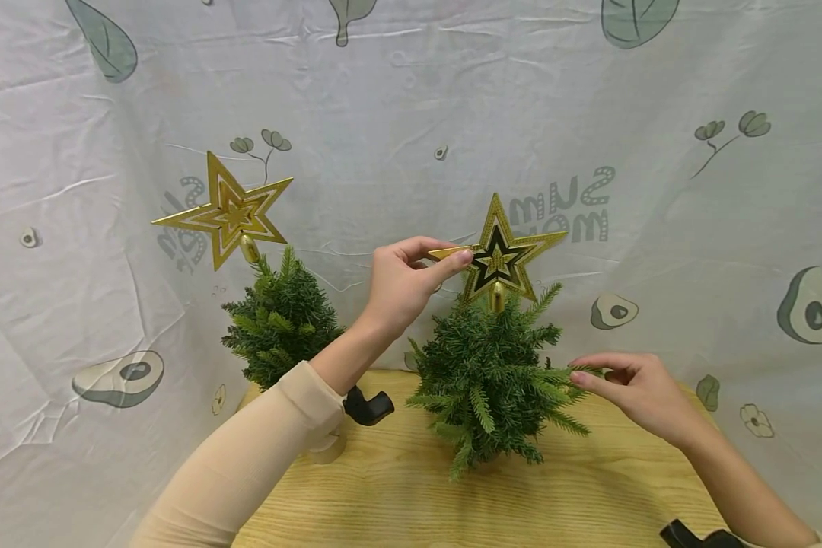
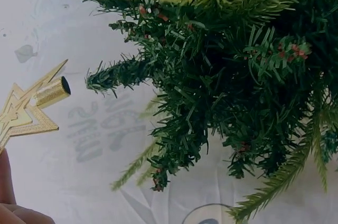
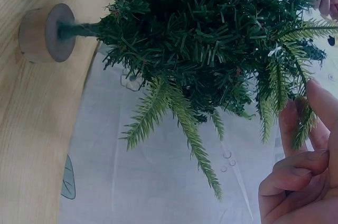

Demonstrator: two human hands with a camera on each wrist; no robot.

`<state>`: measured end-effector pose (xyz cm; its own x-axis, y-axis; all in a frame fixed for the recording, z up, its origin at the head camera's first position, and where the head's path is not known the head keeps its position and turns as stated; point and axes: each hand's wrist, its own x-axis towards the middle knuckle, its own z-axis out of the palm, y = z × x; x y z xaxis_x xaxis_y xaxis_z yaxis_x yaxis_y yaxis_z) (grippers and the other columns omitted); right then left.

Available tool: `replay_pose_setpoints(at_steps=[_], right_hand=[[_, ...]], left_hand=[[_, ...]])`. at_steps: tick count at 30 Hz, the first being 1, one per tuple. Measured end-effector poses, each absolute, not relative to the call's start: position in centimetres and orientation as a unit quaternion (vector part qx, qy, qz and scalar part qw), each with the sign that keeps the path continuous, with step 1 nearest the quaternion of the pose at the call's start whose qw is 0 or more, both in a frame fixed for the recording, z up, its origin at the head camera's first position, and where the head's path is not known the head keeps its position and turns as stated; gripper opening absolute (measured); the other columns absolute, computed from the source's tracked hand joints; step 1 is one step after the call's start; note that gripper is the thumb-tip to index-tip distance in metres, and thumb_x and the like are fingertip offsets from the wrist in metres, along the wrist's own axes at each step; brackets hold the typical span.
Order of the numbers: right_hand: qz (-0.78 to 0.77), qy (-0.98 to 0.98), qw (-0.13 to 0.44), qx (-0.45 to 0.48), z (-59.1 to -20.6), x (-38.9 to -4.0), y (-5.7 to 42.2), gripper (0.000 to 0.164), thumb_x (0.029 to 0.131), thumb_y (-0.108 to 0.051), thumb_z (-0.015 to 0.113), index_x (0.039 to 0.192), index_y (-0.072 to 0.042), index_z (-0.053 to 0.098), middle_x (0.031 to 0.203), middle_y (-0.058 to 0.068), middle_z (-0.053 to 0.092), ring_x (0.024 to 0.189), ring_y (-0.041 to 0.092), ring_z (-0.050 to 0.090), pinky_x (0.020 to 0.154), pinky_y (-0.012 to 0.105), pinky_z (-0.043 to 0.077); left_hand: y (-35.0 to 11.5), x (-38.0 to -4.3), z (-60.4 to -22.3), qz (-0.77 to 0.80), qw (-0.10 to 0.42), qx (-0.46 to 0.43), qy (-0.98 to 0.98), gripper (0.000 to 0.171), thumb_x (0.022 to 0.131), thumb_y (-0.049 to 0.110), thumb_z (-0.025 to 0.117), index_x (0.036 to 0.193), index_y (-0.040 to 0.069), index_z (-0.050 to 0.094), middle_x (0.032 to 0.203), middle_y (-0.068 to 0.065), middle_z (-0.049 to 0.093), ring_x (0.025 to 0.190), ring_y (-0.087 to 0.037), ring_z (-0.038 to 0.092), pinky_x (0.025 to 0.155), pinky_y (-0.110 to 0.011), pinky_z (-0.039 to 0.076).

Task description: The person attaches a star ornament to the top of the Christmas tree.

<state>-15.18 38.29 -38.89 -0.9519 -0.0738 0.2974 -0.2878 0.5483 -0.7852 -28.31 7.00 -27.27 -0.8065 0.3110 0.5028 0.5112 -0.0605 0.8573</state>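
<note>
My left hand (image 1: 407, 281) pinches a gold star tree topper (image 1: 520, 255) by its left point. In the head view the star stands upright over the right-hand small artificial fir tree (image 1: 486, 380). Seen from the left wrist, the star's hollow socket (image 2: 53, 91) is apart from the tree's tip (image 2: 97, 80), its open end facing it. My right hand (image 1: 647, 396) is at the tree's right side, thumb and fingers around the tip of a light green branch (image 3: 305, 123). The other fingers of that hand curl inward.
A second small fir tree (image 1: 281, 327) at the left carries a tilted gold star (image 1: 236, 217). The right tree has a round wooden base (image 3: 37, 35) on the wooden table (image 1: 383, 502). A pale printed cloth (image 1: 383, 114) hangs behind and at the sides.
</note>
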Motion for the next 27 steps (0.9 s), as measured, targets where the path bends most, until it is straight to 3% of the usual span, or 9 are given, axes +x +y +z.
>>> replay_pose_setpoints(at_steps=[6,9,13,19,27], right_hand=[[0.462,-0.873,0.117,0.106,-38.9,-15.2,38.3,0.018,0.099,-0.012,0.073,0.115,-0.006,0.077,0.054,-0.004,0.041,0.045,0.020,0.033,0.044,0.035,0.036],[0.461,-0.873,0.117,0.104,-38.9,-15.2,38.3,0.017,0.099,-0.012,0.073,0.115,-0.008,0.078,0.054,-0.004,0.041,0.046,0.020,0.033,0.044,0.035,0.036],[0.461,-0.874,0.115,0.103,-38.9,-15.2,38.3,0.017,0.099,-0.013,0.073,0.115,-0.008,0.077,0.054,-0.005,0.041,0.046,0.020,0.034,0.044,0.035,0.036],[0.461,-0.874,0.114,0.101,-38.9,-15.2,38.3,0.018,0.099,-0.013,0.073,0.115,-0.007,0.077,0.053,-0.004,0.040,0.045,0.019,0.033,0.043,0.035,0.036],[0.463,-0.873,0.114,0.100,-38.9,-15.2,38.3,0.017,0.099,-0.013,0.073,0.115,-0.009,0.078,0.054,-0.005,0.040,0.045,0.019,0.033,0.043,0.035,0.036]], left_hand=[[7.7,-28.7,-27.2,-0.668,0.068,-0.302,-0.677,0.022,0.089,0.022,0.086,0.105,0.007,0.081,0.092,0.000,0.079,0.068,-0.012,0.064,0.058,-0.027,0.040],[8.1,-28.9,-27.3,-0.667,0.065,-0.304,-0.677,0.021,0.090,0.022,0.085,0.104,0.007,0.081,0.093,0.000,0.079,0.058,-0.011,0.056,0.054,-0.026,0.038],[8.4,-28.9,-27.4,-0.664,0.061,-0.305,-0.680,0.020,0.090,0.024,0.085,0.103,0.009,0.082,0.094,0.000,0.078,0.048,-0.010,0.034,0.047,-0.027,0.030],[8.6,-28.9,-27.5,-0.662,0.057,-0.308,-0.681,0.019,0.090,0.024,0.085,0.103,0.010,0.082,0.095,0.000,0.078,0.044,-0.010,0.028,0.044,-0.026,0.026],[8.8,-29.0,-27.8,-0.659,0.053,-0.309,-0.684,0.019,0.090,0.024,0.085,0.102,0.010,0.082,0.095,0.001,0.078,0.043,-0.010,0.029,0.044,-0.026,0.028]])
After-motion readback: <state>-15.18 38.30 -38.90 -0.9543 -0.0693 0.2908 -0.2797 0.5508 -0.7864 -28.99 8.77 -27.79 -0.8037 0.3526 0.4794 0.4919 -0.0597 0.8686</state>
